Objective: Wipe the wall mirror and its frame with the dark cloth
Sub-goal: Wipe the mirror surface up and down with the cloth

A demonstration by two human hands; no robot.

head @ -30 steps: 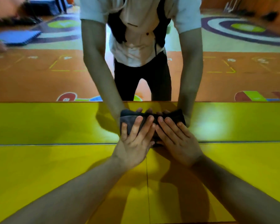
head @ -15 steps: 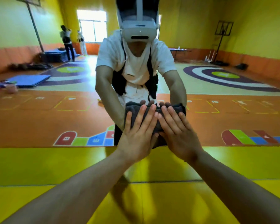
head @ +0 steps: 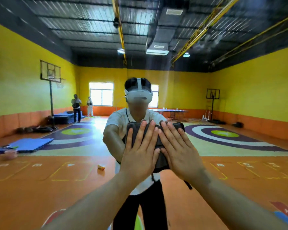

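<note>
The wall mirror [head: 231, 100] fills the whole view and reflects a yellow gym hall and a person wearing a headset. A folded dark cloth [head: 159, 146] lies flat against the glass at mid height. My left hand [head: 140, 153] presses on the cloth's left part with straight, spread fingers. My right hand [head: 179, 151] presses flat on its right part, fingertips almost touching the left hand's. The hands cover most of the cloth. The mirror's frame is out of view.
In the reflection are an orange floor, blue mats [head: 30, 144] at the left, basketball hoops [head: 50, 72], a table [head: 171, 112] at the back and two people [head: 76, 107] far off by a window.
Both hands have slid the cloth up the mirror, from the yellow strip at its bottom to mid height. The view has tilted up with them, and the yellow strip has left the view.
</note>
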